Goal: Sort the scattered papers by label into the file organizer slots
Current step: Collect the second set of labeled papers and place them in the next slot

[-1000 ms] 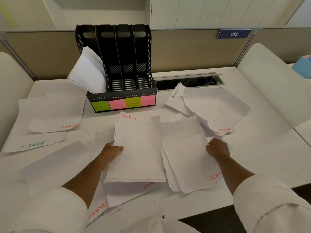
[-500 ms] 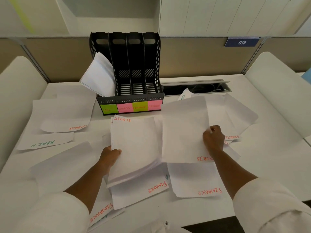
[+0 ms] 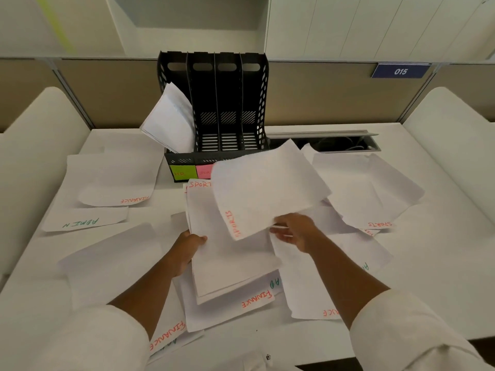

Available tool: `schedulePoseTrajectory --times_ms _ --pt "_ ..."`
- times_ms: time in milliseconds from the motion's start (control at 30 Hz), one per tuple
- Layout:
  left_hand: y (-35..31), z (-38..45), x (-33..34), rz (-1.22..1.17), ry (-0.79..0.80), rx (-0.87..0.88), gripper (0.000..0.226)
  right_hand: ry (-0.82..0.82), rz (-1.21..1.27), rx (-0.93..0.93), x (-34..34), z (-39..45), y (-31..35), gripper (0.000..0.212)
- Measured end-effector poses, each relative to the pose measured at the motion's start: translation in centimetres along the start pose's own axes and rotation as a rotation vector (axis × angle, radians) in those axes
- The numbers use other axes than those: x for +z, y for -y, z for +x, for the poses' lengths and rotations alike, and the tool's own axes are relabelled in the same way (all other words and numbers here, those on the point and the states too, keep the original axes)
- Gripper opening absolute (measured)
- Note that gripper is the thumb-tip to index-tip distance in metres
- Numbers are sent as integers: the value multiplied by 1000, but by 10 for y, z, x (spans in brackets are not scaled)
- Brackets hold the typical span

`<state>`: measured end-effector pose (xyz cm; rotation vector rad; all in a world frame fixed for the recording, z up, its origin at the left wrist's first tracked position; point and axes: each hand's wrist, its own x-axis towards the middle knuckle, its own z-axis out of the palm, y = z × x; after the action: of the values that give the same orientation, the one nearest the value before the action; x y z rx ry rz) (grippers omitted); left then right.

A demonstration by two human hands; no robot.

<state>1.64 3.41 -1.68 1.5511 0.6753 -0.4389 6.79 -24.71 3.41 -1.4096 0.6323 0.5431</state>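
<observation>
White sheets cover the desk (image 3: 442, 263) from where I watch. Far left lies a sheet marked FINANCE (image 3: 117, 180), and nearer, one marked ADMIN (image 3: 85, 219), both reading upside down to me. Nearest me at the left edge, another FINANCE sheet (image 3: 167, 337) pokes out past the sleeve. At the far middle stands the black organizer (image 3: 227, 103); papers (image 3: 170, 119) lean out of its leftmost slot, and its front carries a green note reading HR (image 3: 183, 172) and a pink note (image 3: 205, 171) partly hidden. My left hand (image 3: 187, 247) grips the left edge of the stack (image 3: 225, 247), thumb on top; its top sheet reads SPORTS at the far corner. My right hand (image 3: 297, 231) pinches a SPORTS sheet (image 3: 267, 188), lifted over the stack and blocking the organizer's right-hand notes. Under the stack a FINANCE page (image 3: 257, 301) shows. Right of that lies another sheet (image 3: 375, 188) marked SPORTS, upside down. On the far partition a blue plate reads 015 (image 3: 400, 71).
</observation>
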Motion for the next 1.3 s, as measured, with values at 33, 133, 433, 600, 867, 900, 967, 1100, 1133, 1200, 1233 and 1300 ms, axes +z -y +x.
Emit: schedulePoseTrajectory --times_ms 33,133,433,600,867,900,967,1100,1133,1200,1233,1300 --pt "0 -1 1 -8 22 1 30 26 -38 19 6 -1 -7 10" --pt "-3 -4 2 -23 74 37 25 58 -90 63 18 0 -25 14" --pt "0 -9 1 -3 148 61 30 35 -146 86 31 -3 -43 22" --pt "1 -6 6 8 -76 82 60 42 -151 103 29 -4 -41 21" --pt "-2 -9 8 149 -89 171 24 60 108 96 28 -5 -44 21" --pt "-2 -9 9 143 -58 156 37 64 136 100 28 -5 -44 22" --pt "-4 -12 10 122 -34 132 49 69 167 114 30 -5 -45 22" --pt "-4 -12 12 83 -65 128 63 81 260 139 33 -5 -48 21" --pt "-4 -13 12 76 -70 115 67 80 290 144 34 -5 -49 21" --pt "-5 -16 12 75 -45 94 70 75 336 144 36 -6 -49 19" --pt "-6 -17 12 74 -23 93 67 74 353 139 37 -6 -50 19" --pt "-7 -20 13 61 11 86 53 73 369 128 38 -6 -50 19"
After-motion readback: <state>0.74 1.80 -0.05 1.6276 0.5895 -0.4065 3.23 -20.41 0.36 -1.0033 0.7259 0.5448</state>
